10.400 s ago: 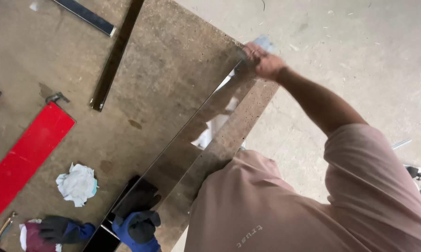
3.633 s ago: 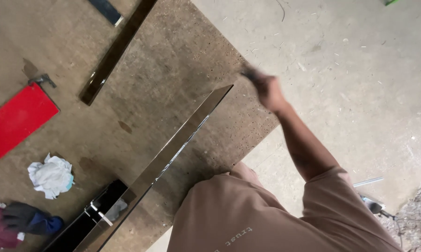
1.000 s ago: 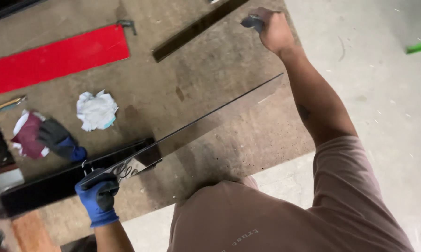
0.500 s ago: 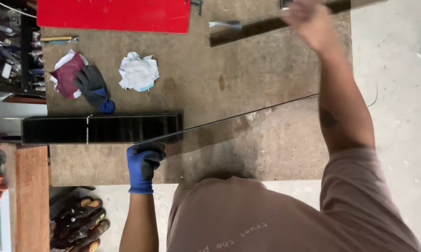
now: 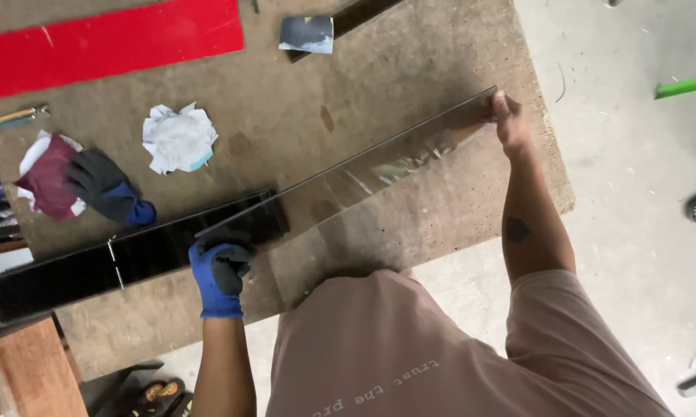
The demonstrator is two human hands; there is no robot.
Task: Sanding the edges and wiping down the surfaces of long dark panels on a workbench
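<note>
Both hands now grip the long clear glass strip [image 5: 363, 174] across the frame's middle: gloved left hand [image 5: 220, 266] closed on its lower-left end, bare right hand [image 5: 508, 120], back from reaching upward, pinching the upper-right end, above the desk [image 5: 409, 62]

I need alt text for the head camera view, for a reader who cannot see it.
Seen from above, a person holds a long clear glass strip over a brown worktable, the blue-gloved left hand at one end and the bare right hand at the other. On the table lie a black glass strip, a red panel and a crumpled white cloth.
</note>
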